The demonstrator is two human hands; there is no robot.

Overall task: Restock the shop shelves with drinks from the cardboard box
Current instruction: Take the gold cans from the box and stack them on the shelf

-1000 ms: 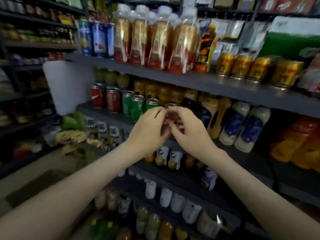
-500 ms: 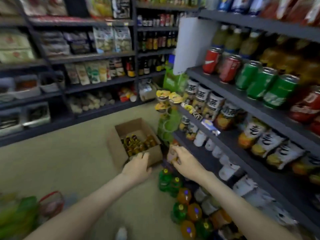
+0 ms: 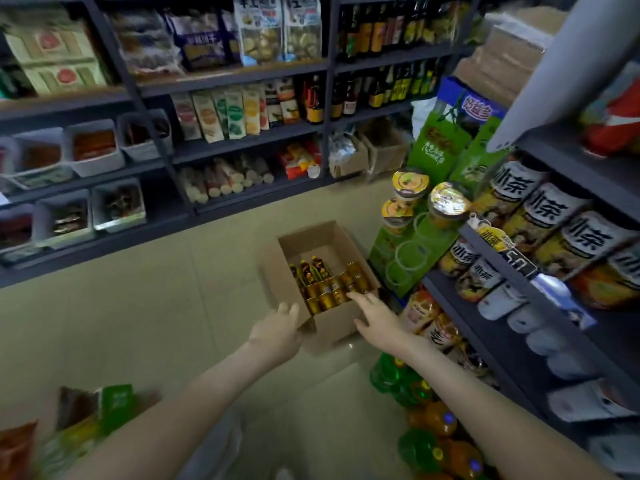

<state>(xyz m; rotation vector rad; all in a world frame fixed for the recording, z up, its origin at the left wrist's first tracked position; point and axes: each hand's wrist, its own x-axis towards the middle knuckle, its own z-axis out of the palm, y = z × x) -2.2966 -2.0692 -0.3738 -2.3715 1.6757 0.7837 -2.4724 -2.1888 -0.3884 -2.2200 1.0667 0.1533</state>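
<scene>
Open brown cardboard box [image 3: 313, 242] on floor, just ahead of both hands.
Inside: gold cans + dark bottles [image 3: 329, 287], at fingertips of R hand [image 3: 375, 315]; its fingers stretched out, empty, contact w/ cans unclear. L hand [image 3: 277, 332] loose, empty, at box's near-left corner. Dark metal shelves [image 3: 512, 355] right of R hand.

"冰茶" on white-labelled bottles [image 3: 585, 237], "冰茶" on yellow shelf tag [image 3: 493, 235], "手工" on snack bag [image 3: 258, 26]

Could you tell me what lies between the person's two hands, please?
Head view: the near corner of the cardboard box, with the cans just behind it, sits between the left hand and the right hand.
</scene>
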